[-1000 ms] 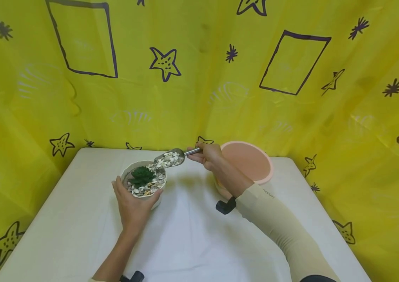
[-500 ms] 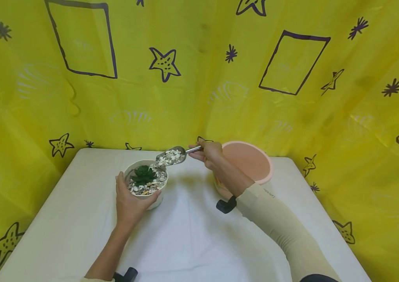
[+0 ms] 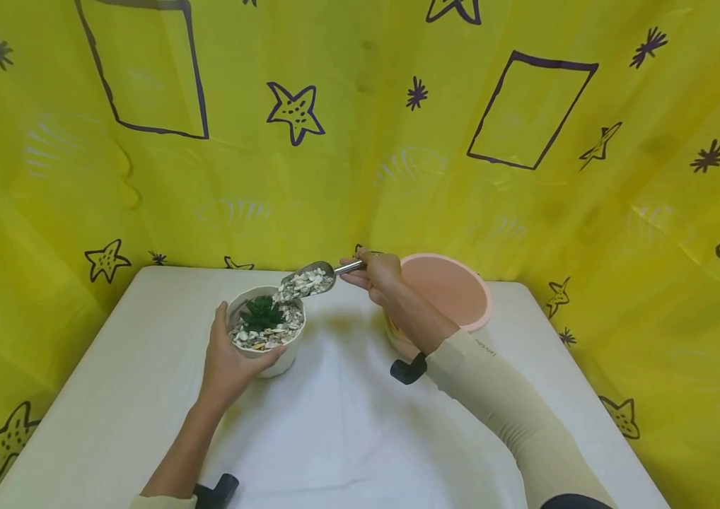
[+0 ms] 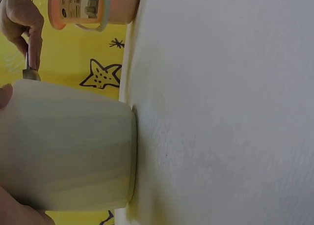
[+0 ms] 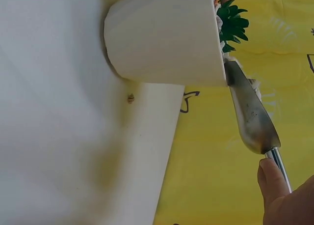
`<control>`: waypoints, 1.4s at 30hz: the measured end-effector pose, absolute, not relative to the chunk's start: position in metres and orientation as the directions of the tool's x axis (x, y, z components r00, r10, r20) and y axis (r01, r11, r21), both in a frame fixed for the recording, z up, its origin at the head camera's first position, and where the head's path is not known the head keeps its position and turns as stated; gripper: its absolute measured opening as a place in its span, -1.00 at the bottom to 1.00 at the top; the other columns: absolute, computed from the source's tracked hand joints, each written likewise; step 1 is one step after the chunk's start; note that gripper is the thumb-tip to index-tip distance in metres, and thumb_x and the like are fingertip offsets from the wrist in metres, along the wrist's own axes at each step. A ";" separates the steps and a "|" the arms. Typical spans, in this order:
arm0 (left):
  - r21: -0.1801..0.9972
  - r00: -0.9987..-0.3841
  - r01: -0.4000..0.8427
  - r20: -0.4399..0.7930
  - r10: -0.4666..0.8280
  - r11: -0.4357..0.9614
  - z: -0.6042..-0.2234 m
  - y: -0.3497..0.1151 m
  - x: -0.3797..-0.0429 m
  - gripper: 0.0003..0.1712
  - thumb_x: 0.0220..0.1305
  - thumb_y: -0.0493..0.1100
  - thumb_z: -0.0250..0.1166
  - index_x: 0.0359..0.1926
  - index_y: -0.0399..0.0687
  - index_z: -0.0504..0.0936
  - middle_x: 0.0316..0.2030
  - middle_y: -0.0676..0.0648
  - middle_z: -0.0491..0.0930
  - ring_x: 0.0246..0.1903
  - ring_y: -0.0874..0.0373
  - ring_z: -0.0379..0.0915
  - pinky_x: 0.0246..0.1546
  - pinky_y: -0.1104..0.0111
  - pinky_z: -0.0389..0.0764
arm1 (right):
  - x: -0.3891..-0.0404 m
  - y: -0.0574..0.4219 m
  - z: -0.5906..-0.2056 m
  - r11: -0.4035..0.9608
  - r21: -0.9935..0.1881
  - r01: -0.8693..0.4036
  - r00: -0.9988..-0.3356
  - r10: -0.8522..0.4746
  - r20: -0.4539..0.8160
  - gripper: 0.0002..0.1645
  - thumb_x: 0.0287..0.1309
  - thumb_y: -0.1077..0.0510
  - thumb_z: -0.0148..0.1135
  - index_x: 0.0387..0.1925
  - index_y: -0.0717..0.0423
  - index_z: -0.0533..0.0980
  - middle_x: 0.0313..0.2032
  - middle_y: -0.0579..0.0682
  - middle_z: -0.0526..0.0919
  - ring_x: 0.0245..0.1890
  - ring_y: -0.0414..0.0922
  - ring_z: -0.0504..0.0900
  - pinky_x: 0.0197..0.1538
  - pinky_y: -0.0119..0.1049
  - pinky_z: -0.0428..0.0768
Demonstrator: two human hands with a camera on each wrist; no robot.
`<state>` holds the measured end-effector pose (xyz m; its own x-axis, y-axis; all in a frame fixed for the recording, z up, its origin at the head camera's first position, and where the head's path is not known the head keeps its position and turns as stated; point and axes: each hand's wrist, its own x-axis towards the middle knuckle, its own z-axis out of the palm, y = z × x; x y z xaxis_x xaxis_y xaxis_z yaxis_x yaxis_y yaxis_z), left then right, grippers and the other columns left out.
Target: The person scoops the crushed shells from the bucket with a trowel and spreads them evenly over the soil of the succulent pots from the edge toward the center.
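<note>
A white flower pot (image 3: 280, 360) stands on the table at left of centre, holding a green succulent (image 3: 262, 313) among pale stone chips (image 3: 264, 338). My left hand (image 3: 229, 360) grips the pot's near left side, thumb near the front of the rim and fingers round the left. With my right hand (image 3: 380, 274) I hold a metal scoop (image 5: 252, 112) by its thin handle. White chips (image 3: 305, 283) fill the scoop, whose lip rests right at the pot's back right rim, tilted down toward the succulent. In the left wrist view, the pot (image 4: 68, 146) hides most of the scoop.
A pink bucket (image 3: 484, 300) stands behind my right forearm, partly covered by it; the left wrist view shows its label (image 4: 81, 6) and pale handle. One small chip (image 5: 130, 98) lies on the white tabletop (image 3: 347, 424). A yellow patterned curtain (image 3: 360, 141) hangs behind.
The pot has shifted slightly right and turned a little under my left hand, while my left forearm has swung left. The scoop stays at the rim, almost unmoved.
</note>
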<state>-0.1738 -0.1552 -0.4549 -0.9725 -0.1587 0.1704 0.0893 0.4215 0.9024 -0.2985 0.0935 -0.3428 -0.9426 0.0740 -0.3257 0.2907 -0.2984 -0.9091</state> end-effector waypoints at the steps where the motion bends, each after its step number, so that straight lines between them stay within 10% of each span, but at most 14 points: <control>1: 0.905 -0.970 0.093 0.177 -0.169 0.415 -0.455 -0.154 -0.173 0.54 0.01 -0.03 0.70 0.68 -0.21 -0.25 0.62 -0.40 -0.10 0.57 -0.37 -0.14 0.49 -0.26 0.06 | -0.298 0.093 -0.343 -0.299 -0.909 0.291 -0.942 0.074 -0.326 -0.66 0.65 0.22 0.00 0.14 0.47 0.47 0.10 0.44 0.66 0.07 0.23 0.70 -0.21 -0.19 0.77; 22: 0.908 -0.860 0.059 0.257 -0.441 0.414 -0.459 -0.113 -0.164 0.54 -0.13 -0.05 0.78 0.64 -0.27 -0.11 0.59 -0.41 -0.05 0.57 -0.38 -0.13 0.46 -0.26 0.15 | -0.299 0.092 -0.346 -0.301 -0.897 0.324 -0.932 0.064 -0.358 -0.55 0.63 0.17 0.05 0.28 0.48 0.41 0.11 0.41 0.67 0.04 0.22 0.71 -0.23 -0.21 0.77; 42: 0.899 -0.965 0.114 0.201 -0.168 0.423 -0.463 -0.164 -0.180 0.50 -0.09 -0.03 0.77 0.68 -0.18 -0.06 0.58 -0.31 0.13 0.53 -0.29 0.06 0.45 -0.26 0.21 | -0.297 0.094 -0.347 -0.311 -0.903 0.296 -0.941 0.069 -0.332 -0.66 0.65 0.22 -0.01 0.10 0.49 0.48 0.13 0.45 0.64 0.06 0.24 0.68 -0.23 -0.20 0.77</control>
